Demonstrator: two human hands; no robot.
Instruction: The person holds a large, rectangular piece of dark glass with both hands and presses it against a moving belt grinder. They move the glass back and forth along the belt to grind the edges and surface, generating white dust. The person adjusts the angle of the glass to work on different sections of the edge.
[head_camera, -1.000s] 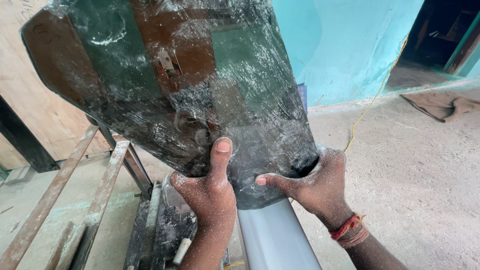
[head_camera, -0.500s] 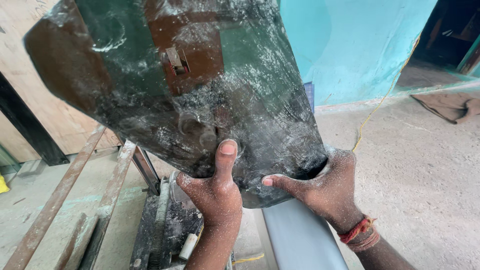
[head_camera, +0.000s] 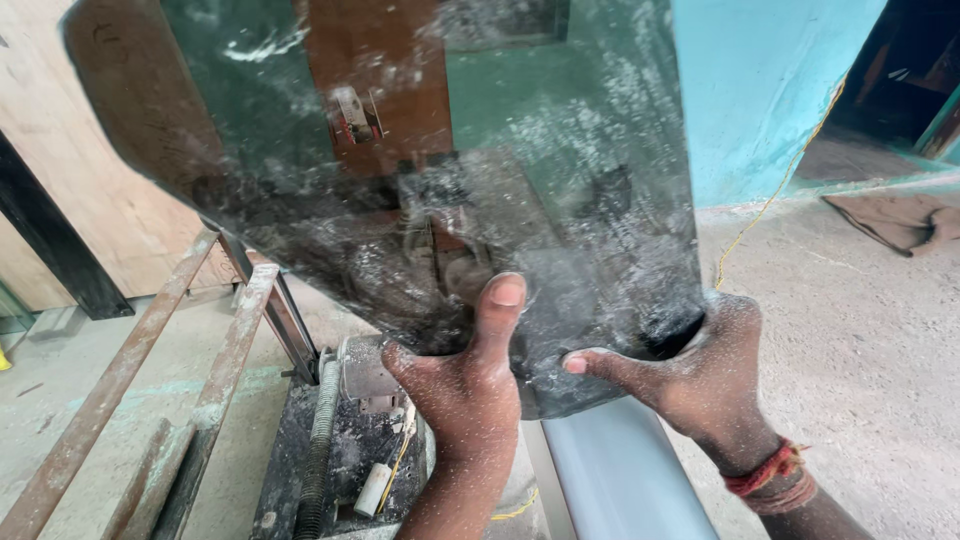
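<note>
I hold up a large dusty sheet of dark green tinted glass with rounded corners; it fills the upper middle of the view. My left hand grips its lower edge, thumb pressed up against the near face. My right hand holds the lower right corner, thumb on the near face and fingers behind. A red thread band sits on my right wrist. Brown and green shapes show through the glass.
A grey pipe-like surface lies below my hands. A rusty metal frame and a dirty machine with a threaded rod stand at lower left. Turquoise wall, a yellow cord and concrete floor lie to the right.
The glass sheet has come closer and higher in view, filling more of the frame. Both hands keep the same grip on its lower edge.
</note>
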